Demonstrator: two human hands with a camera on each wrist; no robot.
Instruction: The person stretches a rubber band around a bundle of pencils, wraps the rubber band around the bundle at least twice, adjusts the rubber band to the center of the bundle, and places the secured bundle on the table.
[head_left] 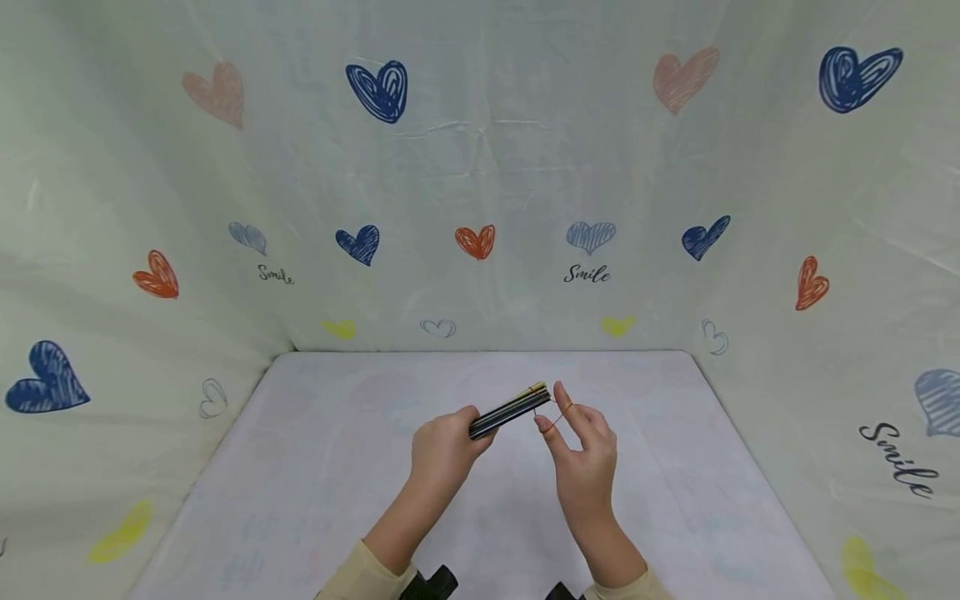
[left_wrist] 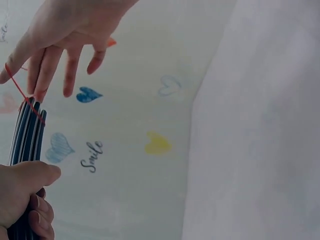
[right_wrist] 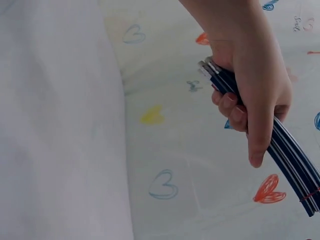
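My left hand (head_left: 442,450) grips a bundle of dark blue striped pencils (head_left: 510,412), its fingers wrapped round the lower part and the thumb laid along them. Pale eraser ends (right_wrist: 206,67) stick out behind that hand in the right wrist view. A thin red rubber band (left_wrist: 19,89) crosses the far ends of the pencils and stretches out to my right hand (head_left: 588,462). Thumb and index finger of this hand are spread apart with the band over them. In the left wrist view its other fingers hang straight down, fingertips right at the pencil ends.
Below both hands lies a white tabletop (head_left: 337,500). A pale cloth (head_left: 480,167) printed with hearts and the word Smile hangs behind the table and along both sides. Dark wrist-worn devices (head_left: 431,583) show by the sleeves at the bottom edge.
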